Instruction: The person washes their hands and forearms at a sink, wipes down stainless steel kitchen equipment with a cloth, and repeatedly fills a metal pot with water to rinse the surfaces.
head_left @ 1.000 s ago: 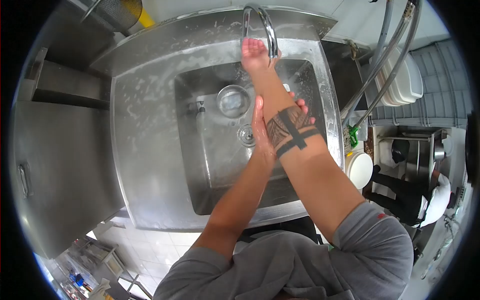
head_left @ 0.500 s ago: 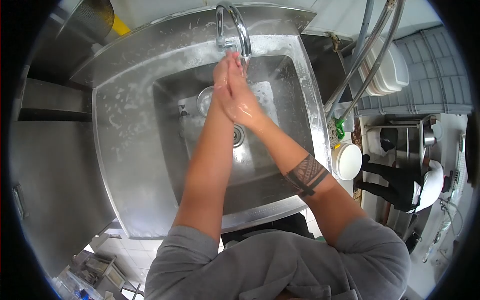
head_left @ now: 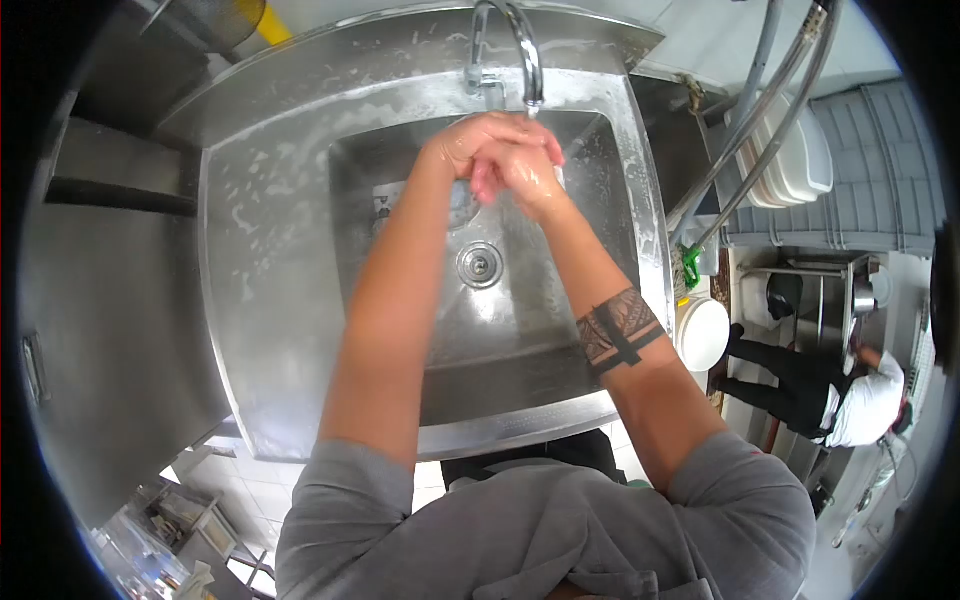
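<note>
My left hand [head_left: 482, 135] and my right hand [head_left: 525, 178] are wet and folded together over the sink [head_left: 490, 350], just below the spout of the chrome faucet [head_left: 530, 60]. The left fingers lie across the back of the right hand. Curled fingers of the right hand show underneath, bent toward the left palm. A little water shows at the spout's mouth. Below the hands, a pale flat piece with dark marks [head_left: 387, 203] lies in the basin, partly covered by my left forearm. The round drain [head_left: 480, 265] is in plain sight.
Wet streaks and suds mark the steel drainboard [head_left: 265, 260]. On the right hang grey hoses [head_left: 740, 120], near stacked white tubs [head_left: 795, 160] and a white bucket [head_left: 703, 335]. Another person [head_left: 860, 405] in a white top stands farther right.
My hands have gone from palm against palm, fingers pointing at the faucet, to folded across each other. The whole view has shifted a little, and the drain is more exposed.
</note>
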{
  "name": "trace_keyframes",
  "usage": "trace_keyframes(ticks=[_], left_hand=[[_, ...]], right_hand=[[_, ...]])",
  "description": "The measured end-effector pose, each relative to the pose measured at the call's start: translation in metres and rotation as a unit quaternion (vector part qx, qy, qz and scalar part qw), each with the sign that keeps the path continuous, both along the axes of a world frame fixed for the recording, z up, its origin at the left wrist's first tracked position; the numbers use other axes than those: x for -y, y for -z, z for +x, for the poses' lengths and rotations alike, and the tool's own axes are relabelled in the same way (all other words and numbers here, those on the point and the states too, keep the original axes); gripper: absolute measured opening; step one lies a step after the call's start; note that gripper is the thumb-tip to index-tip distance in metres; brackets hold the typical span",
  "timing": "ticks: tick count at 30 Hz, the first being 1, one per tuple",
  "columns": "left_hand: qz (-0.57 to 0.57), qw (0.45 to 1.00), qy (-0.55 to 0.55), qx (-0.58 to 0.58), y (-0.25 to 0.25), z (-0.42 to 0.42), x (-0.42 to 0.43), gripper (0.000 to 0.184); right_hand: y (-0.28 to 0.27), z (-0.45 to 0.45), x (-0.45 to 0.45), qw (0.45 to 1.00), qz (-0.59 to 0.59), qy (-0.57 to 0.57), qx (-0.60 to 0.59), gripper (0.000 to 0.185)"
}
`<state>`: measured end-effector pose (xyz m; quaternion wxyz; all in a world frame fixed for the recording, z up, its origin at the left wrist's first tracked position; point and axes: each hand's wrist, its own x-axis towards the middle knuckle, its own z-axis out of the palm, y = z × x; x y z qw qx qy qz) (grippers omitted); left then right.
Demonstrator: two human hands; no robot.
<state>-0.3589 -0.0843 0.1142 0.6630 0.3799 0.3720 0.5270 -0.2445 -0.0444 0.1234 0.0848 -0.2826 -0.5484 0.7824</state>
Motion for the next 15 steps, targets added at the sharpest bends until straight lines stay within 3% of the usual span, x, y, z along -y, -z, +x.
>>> trace_keyframes(ticks=[1,2,3,4,5,7,8,9,11,12,13,14,15], left_hand=[[0.001,1.000,-0.007,-0.003,0.019,0.005,-0.001,0.048],[-0.037,0.974,-0.092,0.204,0.030,0.011,-0.003,0.049],[-0.071,0.896,-0.172,0.402,0.032,0.018,-0.005,0.050],[-0.034,0.895,-0.277,0.347,0.010,0.040,0.002,0.048],[-0.033,0.894,-0.285,0.345,0.013,0.055,0.002,0.048],[0.016,0.813,-0.301,0.498,0.027,0.072,0.002,0.042],[-0.022,0.832,-0.347,0.432,0.023,0.077,0.006,0.038],[-0.061,0.843,-0.392,0.362,0.014,0.080,0.010,0.034],[-0.141,0.861,-0.378,0.310,-0.008,0.101,0.025,0.030],[-0.116,0.874,-0.393,0.260,-0.008,0.110,0.031,0.033],[-0.091,0.885,-0.409,0.203,-0.006,0.114,0.035,0.035],[-0.088,0.887,-0.433,0.135,-0.004,0.117,0.037,0.039],[-0.084,0.884,-0.456,0.063,-0.006,0.113,0.046,0.043]], right_hand=[[0.013,-0.013,-0.001,1.000,0.001,-0.007,-0.003,0.023],[0.037,-0.032,-0.010,0.981,-0.074,0.153,-0.092,0.024],[0.051,-0.049,-0.018,0.924,-0.149,0.305,-0.175,0.025],[0.047,-0.058,-0.022,0.930,0.002,0.353,-0.098,0.024],[0.062,-0.073,-0.038,0.933,-0.002,0.346,-0.099,0.024],[0.095,-0.099,-0.062,0.884,0.145,0.432,-0.105,0.022],[0.097,-0.104,-0.062,0.865,0.189,0.453,-0.107,0.023],[0.074,-0.096,-0.048,0.878,0.270,0.396,0.013,0.026],[0.029,-0.085,-0.037,0.837,0.425,0.256,0.230,0.046],[0.055,-0.089,-0.048,0.819,0.474,0.252,0.200,0.047],[0.099,-0.095,-0.067,0.752,0.580,0.241,0.202,0.042],[0.092,-0.101,-0.065,0.751,0.548,0.098,0.356,0.033],[0.136,-0.090,-0.088,0.508,0.821,-0.111,0.237,0.029]])
